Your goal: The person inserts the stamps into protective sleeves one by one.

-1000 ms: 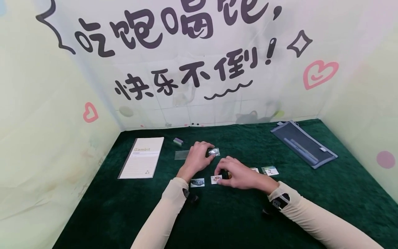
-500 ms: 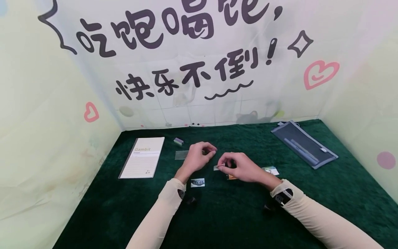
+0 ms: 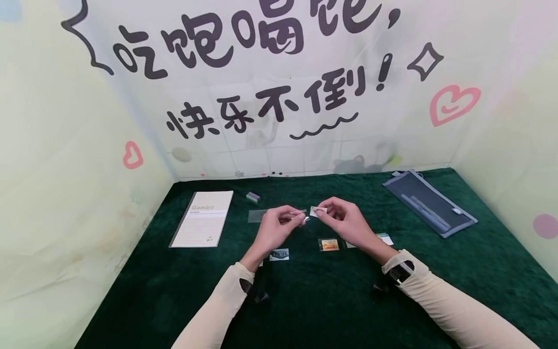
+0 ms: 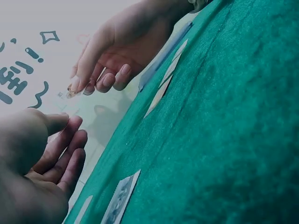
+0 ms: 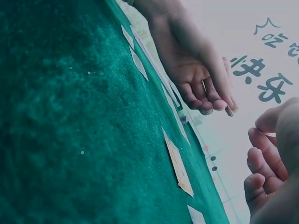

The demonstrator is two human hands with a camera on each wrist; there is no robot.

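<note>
Behind the left fingers (image 3: 283, 210), the left sleeve (image 3: 213, 308) is plain cream cloth, a dark band (image 3: 246, 286) showing through its cuff. Behind the right fingers (image 3: 335, 203), the right sleeve (image 3: 455, 303) matches, with a black-and-grey band (image 3: 401, 273). The 2 sleeves fit closely.

Free green cloth (image 3: 318, 310) between sleeves (image 3: 213, 300) (image 3: 453, 295) (orange card (image 3: 330, 245) beyond, then hands (image 3: 274, 227) (image 3: 348, 220))

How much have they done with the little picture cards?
Done, it seems: the orange card looks tucked in a clear sleeve. In hand: the right hand pinches a small pale card, apart from the shiny thing, maybe another sleeve, that the left hand pinches. Probably left to do: bringing those two together, then the blue-grey card, which shows no sleeve around it.
</note>
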